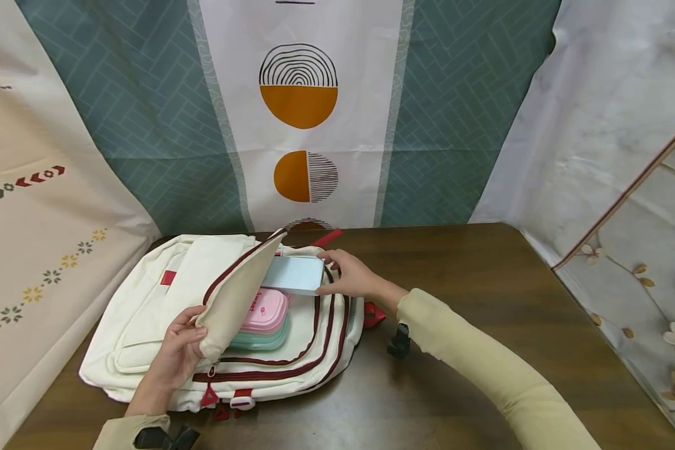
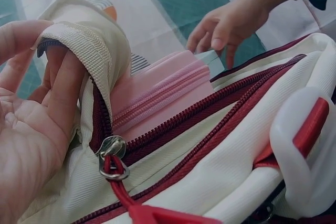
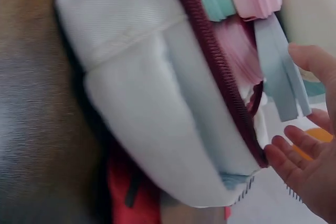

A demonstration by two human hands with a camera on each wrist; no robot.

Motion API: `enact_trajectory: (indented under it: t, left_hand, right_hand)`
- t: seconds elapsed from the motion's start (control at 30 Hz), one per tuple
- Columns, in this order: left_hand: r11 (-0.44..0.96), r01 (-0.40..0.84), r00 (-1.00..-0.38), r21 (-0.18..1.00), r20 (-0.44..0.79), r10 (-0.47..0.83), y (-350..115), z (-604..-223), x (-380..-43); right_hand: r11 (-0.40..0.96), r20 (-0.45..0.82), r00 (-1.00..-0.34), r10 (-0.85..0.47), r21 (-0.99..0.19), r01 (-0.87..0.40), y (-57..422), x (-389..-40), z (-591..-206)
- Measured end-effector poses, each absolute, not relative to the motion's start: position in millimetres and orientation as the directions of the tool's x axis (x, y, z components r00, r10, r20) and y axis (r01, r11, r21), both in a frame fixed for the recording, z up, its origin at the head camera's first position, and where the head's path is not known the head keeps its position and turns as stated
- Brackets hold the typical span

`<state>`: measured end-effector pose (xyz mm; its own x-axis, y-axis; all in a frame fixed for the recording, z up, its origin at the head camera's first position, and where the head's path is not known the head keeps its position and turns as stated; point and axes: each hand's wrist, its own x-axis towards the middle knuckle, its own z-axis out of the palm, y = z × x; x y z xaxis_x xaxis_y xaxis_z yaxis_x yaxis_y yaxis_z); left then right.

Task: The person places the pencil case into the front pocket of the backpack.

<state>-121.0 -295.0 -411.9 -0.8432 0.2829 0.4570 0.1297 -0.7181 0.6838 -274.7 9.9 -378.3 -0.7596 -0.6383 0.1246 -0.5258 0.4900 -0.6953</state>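
A cream backpack (image 1: pixel 146 312) with dark red zippers lies on the table, its main compartment unzipped. My left hand (image 1: pixel 174 353) grips the edge of the raised flap (image 1: pixel 242 294), fingers curled over the rim in the left wrist view. At the compartment's far side, my right hand (image 1: pixel 351 275) holds a flat light blue box (image 1: pixel 297 275) by its near end, between thumb and fingers. The box's other end is hidden behind the flap. Inside the bag, a pink zippered case (image 1: pixel 269 310) with lettering lies on a mint green case (image 1: pixel 264 339).
Dark wooden table (image 1: pixel 461 281) extends right of the bag. A patterned curtain (image 1: pixel 450 112) hangs behind its back edge. Red zipper pulls (image 1: pixel 209 395) and a white buckle (image 1: pixel 242 403) dangle at the bag's front side.
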Motion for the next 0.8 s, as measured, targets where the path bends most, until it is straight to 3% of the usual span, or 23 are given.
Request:
enact_trajectory:
  t: [0.33, 0.8]
  left_hand:
    - [-0.719, 0.128, -0.848, 0.683, 0.451, 0.278, -293, -410, -122]
    - [-0.705, 0.060, -0.831, 0.707, 0.427, 0.357, -296, -407, -127]
  right_hand:
    - [0.340, 0.208, -0.779, -0.592, -0.811, -0.476, 13, -271, -393]
    - [0.295, 0.203, -0.801, -0.564, -0.856, -0.425, 10, -272, -394]
